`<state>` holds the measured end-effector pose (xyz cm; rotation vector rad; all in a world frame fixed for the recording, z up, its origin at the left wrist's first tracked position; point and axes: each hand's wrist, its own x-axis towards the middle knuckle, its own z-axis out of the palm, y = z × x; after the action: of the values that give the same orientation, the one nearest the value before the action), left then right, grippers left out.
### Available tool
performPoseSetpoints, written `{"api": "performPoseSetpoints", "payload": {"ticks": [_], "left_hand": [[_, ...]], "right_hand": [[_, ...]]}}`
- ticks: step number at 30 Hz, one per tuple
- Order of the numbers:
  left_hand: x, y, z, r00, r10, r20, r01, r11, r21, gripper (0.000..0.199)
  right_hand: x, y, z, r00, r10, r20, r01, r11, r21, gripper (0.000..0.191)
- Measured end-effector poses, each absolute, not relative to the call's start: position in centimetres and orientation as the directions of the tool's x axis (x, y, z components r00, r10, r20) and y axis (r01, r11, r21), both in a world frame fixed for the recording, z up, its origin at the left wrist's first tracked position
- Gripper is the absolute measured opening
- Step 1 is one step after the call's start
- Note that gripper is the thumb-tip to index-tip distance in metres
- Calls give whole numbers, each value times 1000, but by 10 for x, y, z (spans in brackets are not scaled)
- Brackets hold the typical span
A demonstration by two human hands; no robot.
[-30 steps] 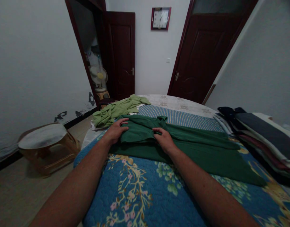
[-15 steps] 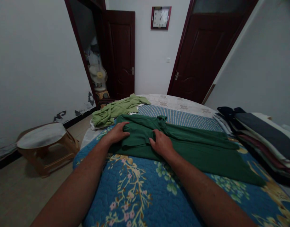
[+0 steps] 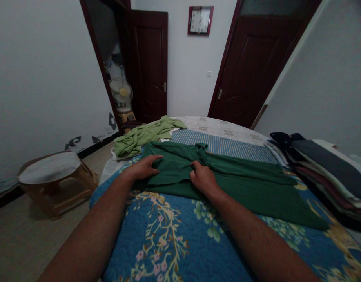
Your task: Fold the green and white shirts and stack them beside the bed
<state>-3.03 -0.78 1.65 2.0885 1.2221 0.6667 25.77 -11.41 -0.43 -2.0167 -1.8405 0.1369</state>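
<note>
A dark green garment (image 3: 242, 188) lies stretched across the quilt, its left part doubled over in a flap and its right part running out long and flat. On the left end of this cloth rests my left hand (image 3: 143, 167), fingers stretched out and thumb apart. My right hand (image 3: 203, 177) is closed on the fabric near the flap's right edge, the index finger and thumb pinching it. A small bunched lump of the green cloth stands up just beyond the right hand. The fingers of the right hand are partly hidden.
A blue floral quilt (image 3: 156, 243) covers the near surface, with a striped mat (image 3: 221, 143) behind it. A crumpled light green garment (image 3: 145, 137) lies at the back left. Folded clothes (image 3: 330, 164) are stacked at the right. A stool (image 3: 53, 172) stands on the floor at the left.
My left hand has shifted slightly left. The right fingers have curled tighter on the fabric, and the flap between the hands looks flatter and straighter.
</note>
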Motion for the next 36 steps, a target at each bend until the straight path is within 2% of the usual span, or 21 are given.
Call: {"api": "performPoseSetpoints", "payload": {"ticks": [2,5,7,10,12,14,18,22,25,27,29,31,36], "left_hand": [[-29,-6,19,382,905,188,599,-397,695,59],[-22,-11,29,296,875,383,617,-481,623,36],[-11,-19,34,357,808,468,563,-586,583,28],[9,-31,24,583,708,399,433,-686,584,28],[20,-34,9,696,654,296,422,-706,569,33],[25,-34,-6,736,643,212,472,-713,519,41],[23,-30,-16,717,690,99,588,-674,447,52],[18,-30,-12,676,734,61,655,-636,407,59],[18,-29,-12,666,735,126,628,-644,436,60],[19,-26,-12,639,734,229,594,-660,460,47],[22,-24,-13,582,740,337,587,-669,456,32],[25,-24,-14,537,737,410,603,-675,424,28],[31,-25,-20,518,718,466,595,-693,406,24]], "right_hand": [[255,-115,-6,102,952,288,936,6,-352,38],[250,-116,-9,-50,889,456,927,211,-309,40],[246,-116,-11,-188,854,485,900,348,-263,44],[242,-117,-16,-314,872,375,875,419,-243,46],[242,-117,-18,-315,905,286,889,387,-246,46],[243,-118,-19,-271,932,240,911,328,-248,47],[249,-119,-17,-162,960,227,946,217,-243,47],[262,-114,-14,-123,958,260,946,192,-260,40],[277,-107,-11,-54,912,407,938,186,-292,37],[289,-100,-9,9,840,543,938,181,-295,38],[299,-92,-7,54,794,605,944,156,-290,45],[307,-81,-5,109,819,563,951,78,-299,53],[315,-39,2,308,910,278,908,-194,-371,78]]}}
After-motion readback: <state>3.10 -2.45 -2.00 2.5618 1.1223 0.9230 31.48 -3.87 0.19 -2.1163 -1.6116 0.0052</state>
